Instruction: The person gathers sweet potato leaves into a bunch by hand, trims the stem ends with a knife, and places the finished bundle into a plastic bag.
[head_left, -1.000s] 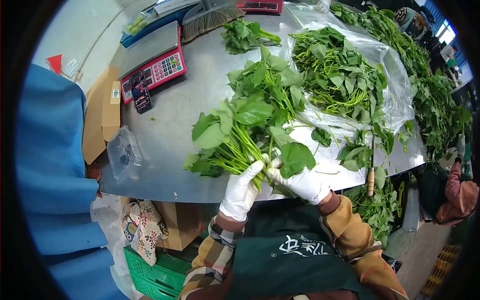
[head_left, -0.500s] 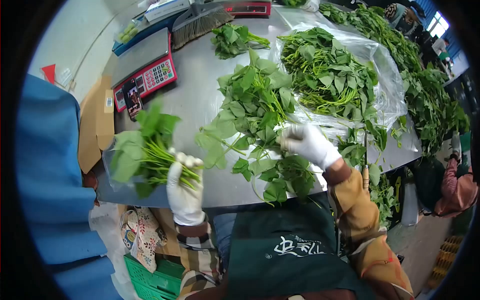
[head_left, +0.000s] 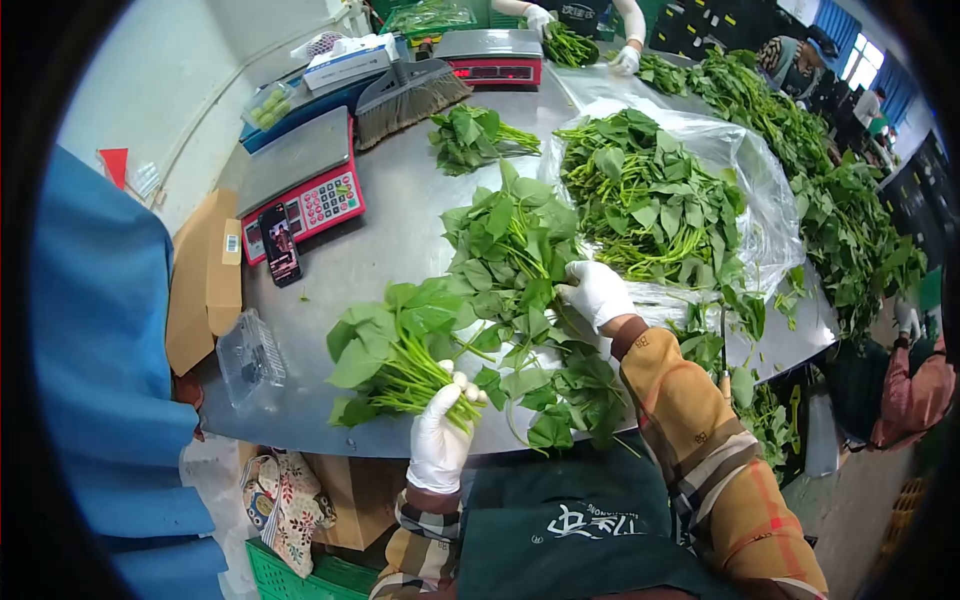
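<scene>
My left hand (head_left: 443, 440), in a white glove, is closed around the stems of a bunch of leafy greens (head_left: 385, 350). The leaves point left, over the near part of the metal table. My right hand (head_left: 598, 294), also gloved, reaches to the right edge of a loose pile of leafy greens (head_left: 510, 235). Its fingers are pinched together at the stems there; the tips are partly hidden among leaves. More loose sprigs (head_left: 560, 385) lie below it, along the table's near edge.
A big heap of greens (head_left: 650, 190) rests on clear plastic. A small bunch (head_left: 475, 135) lies behind. At left are a red scale (head_left: 310, 190), a phone (head_left: 280, 245), a brush (head_left: 410, 100) and a clear plastic box (head_left: 250, 360). A co-worker's gloved hands (head_left: 625, 60) are at the far side.
My left hand has carried its bunch to the right, closer to the pile. My right hand has shifted left onto the stems. The view has tipped up, showing the far co-worker.
</scene>
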